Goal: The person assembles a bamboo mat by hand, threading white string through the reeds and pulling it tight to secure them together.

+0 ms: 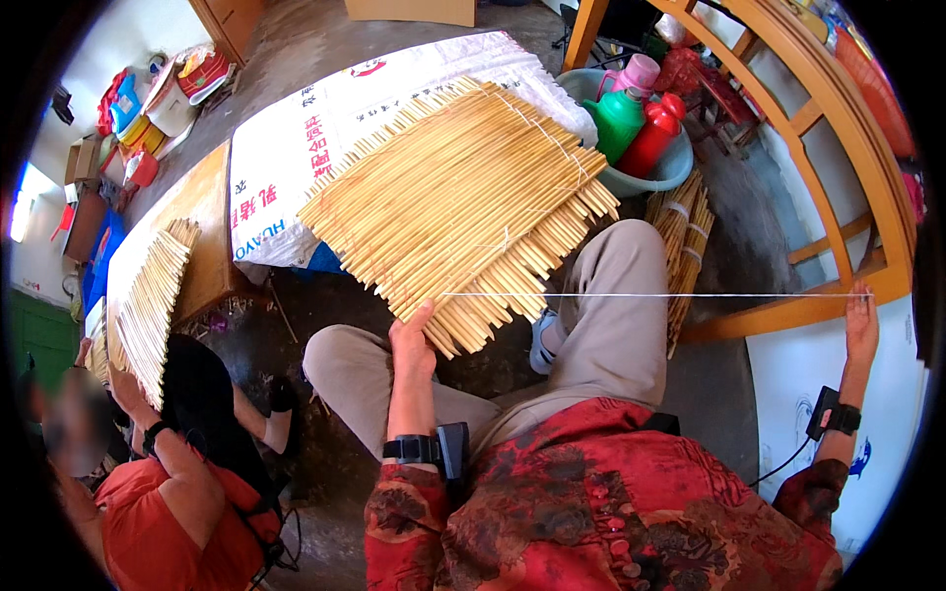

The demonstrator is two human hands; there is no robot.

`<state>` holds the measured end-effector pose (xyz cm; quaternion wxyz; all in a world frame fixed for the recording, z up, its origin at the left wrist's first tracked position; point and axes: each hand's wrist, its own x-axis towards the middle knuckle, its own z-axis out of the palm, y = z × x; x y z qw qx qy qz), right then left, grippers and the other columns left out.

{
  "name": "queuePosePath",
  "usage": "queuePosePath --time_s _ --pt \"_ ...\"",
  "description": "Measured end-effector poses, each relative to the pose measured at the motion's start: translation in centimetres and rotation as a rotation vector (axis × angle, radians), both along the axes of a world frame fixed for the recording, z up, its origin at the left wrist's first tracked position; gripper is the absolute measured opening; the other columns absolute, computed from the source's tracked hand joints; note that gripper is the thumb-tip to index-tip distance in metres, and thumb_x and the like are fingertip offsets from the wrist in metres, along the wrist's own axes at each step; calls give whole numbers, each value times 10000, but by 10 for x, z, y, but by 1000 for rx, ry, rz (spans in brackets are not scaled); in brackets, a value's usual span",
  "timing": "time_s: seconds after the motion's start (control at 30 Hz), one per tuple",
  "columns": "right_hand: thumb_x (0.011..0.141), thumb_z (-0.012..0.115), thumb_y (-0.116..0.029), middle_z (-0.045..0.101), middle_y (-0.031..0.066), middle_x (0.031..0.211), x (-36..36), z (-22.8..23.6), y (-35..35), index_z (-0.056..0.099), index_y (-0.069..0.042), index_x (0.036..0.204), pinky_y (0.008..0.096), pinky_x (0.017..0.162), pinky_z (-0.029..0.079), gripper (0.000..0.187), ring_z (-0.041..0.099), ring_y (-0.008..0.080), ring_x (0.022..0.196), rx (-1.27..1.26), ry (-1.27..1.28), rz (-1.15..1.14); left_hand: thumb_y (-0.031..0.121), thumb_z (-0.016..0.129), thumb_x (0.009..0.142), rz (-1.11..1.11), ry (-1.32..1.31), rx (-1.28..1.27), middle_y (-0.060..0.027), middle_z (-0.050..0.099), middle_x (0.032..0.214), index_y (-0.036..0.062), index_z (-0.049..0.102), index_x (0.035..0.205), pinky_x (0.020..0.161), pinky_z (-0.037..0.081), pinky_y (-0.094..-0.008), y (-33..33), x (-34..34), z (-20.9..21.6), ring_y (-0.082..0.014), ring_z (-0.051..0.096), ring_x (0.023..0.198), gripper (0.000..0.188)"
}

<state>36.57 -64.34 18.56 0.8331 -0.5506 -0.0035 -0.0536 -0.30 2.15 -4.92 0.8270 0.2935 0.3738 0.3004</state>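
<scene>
A mat of pale straw-coloured stalks (443,197), tied across with thin white string, slopes from a white printed sack toward my knees. More stalks show in a layer under its right edge. My left hand (412,345) is closed on the mat's near corner, the thumb on top. From beside that thumb a thin white string (641,295) runs straight and taut across my raised knee to the far right. There my right hand (861,320), arm stretched out, pinches the string; its end is too small to make out.
The white sack (281,167) covers a low wooden table (197,236). Behind the mat, a pale blue basin (655,177) holds green, red and pink flasks. Bundled stalks (680,246) lie beside a wooden frame (838,227). At left, another person (187,492) holds a similar mat (153,305).
</scene>
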Motion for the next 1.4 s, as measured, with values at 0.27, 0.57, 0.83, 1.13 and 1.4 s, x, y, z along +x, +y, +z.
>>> queuePosePath --time_s 0.27,0.57,0.83,1.13,1.4 --pt "935 382 -37 457 195 1232 44 64 -45 350 108 1265 320 963 414 361 480 240 1084 236 -310 221 -1 590 806 30 -24 -4 -101 591 1072 -7 519 1127 834 469 -335 -2 1 -6 -205 577 961 329" --pt "905 463 -94 527 109 1034 48 138 -28 427 34 1236 215 692 388 357 475 139 807 72 -405 126 3 593 806 96 -28 12 -97 573 1092 -13 510 1142 822 472 -333 -5 1 -12 -199 570 968 346" --pt "859 544 -141 544 31 839 -105 129 240 507 -19 1163 142 462 342 329 440 55 568 -547 -329 111 24 590 816 124 -21 26 -89 584 1061 -25 522 1120 805 468 -324 -10 9 -5 -185 576 935 315" --pt "837 534 -93 592 38 683 -193 -62 532 607 30 947 189 429 402 181 472 37 445 -823 -91 1387 61 609 806 101 -37 44 -79 589 1067 -24 531 1126 832 438 -300 -14 8 -6 -164 570 935 340" --pt "775 554 -129 591 143 811 -198 -143 584 598 -18 853 385 704 471 143 575 312 798 -1132 -985 1275 31 599 818 146 -10 24 -86 589 1087 -21 516 1146 850 438 -292 -18 2 7 -159 566 959 342"
